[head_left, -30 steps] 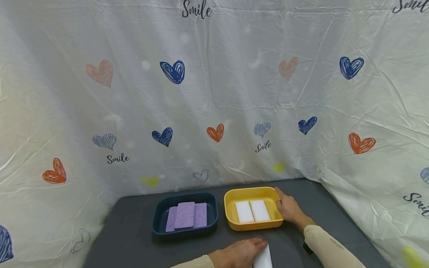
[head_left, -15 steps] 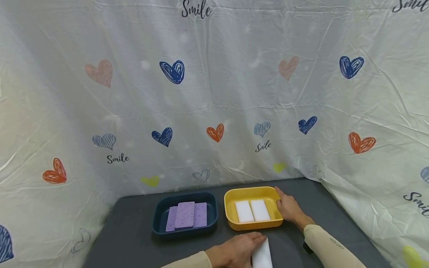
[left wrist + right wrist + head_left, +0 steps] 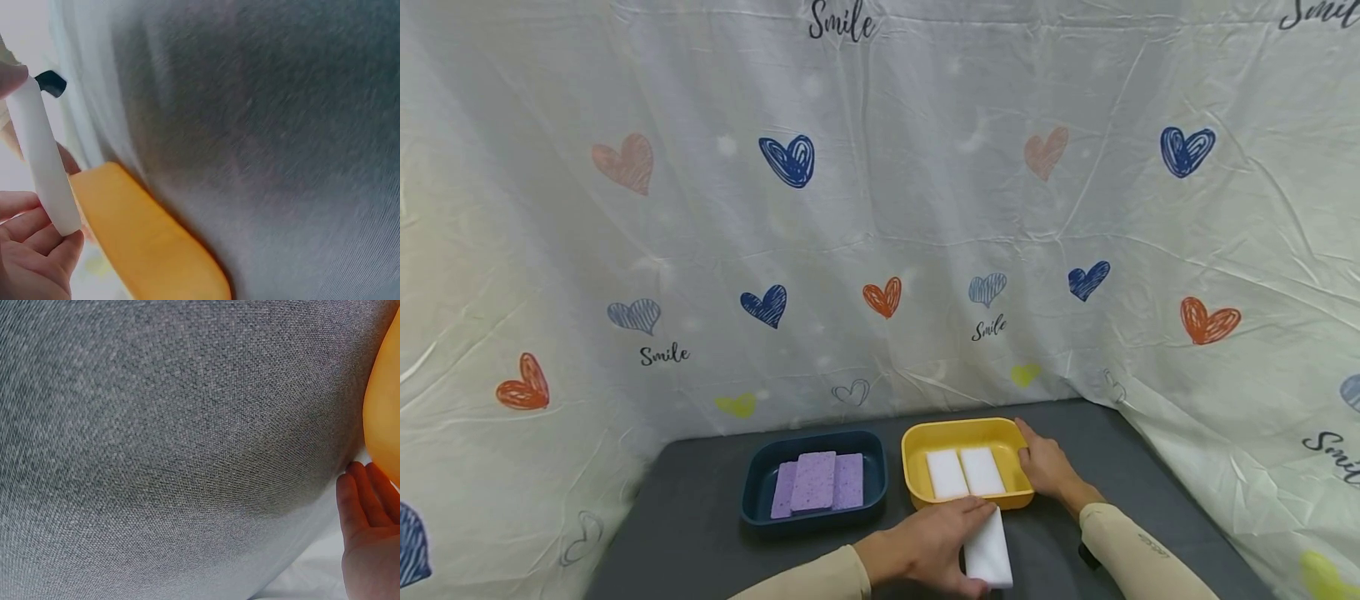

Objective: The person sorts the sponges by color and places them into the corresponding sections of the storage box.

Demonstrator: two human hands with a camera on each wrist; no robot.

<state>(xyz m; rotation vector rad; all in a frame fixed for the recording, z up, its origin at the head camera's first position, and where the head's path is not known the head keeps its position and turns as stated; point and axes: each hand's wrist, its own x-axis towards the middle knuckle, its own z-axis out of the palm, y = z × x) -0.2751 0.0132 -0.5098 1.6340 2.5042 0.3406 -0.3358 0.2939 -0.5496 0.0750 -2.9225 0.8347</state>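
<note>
My left hand (image 3: pixel 925 542) holds a white melamine sponge (image 3: pixel 988 550) at the near side of a yellow tray (image 3: pixel 968 507). In the left wrist view, the thumb is at one end of that sponge (image 3: pixel 44 156) and the fingers at the other. At the tray's right side, my right hand (image 3: pixel 1051 468) grips the wall, thumb over the rim. The right wrist view shows the fingers (image 3: pixel 362 497) extended along the tray's outer wall (image 3: pixel 384 419). Two more white sponges (image 3: pixel 947 474) lie side by side inside the yellow tray.
Left of the yellow tray stands a dark blue tray (image 3: pixel 812 527) with three speckled purple sponges (image 3: pixel 814 482), the middle one overlapping the others. Both trays sit on a dark grey table (image 3: pixel 692 533). A white curtain (image 3: pixel 880 208) printed with hearts hangs behind and at both sides.
My left hand has moved forward with the white sponge, from the near part of the table up to the yellow tray's front edge. The right hand and both trays have stayed put.
</note>
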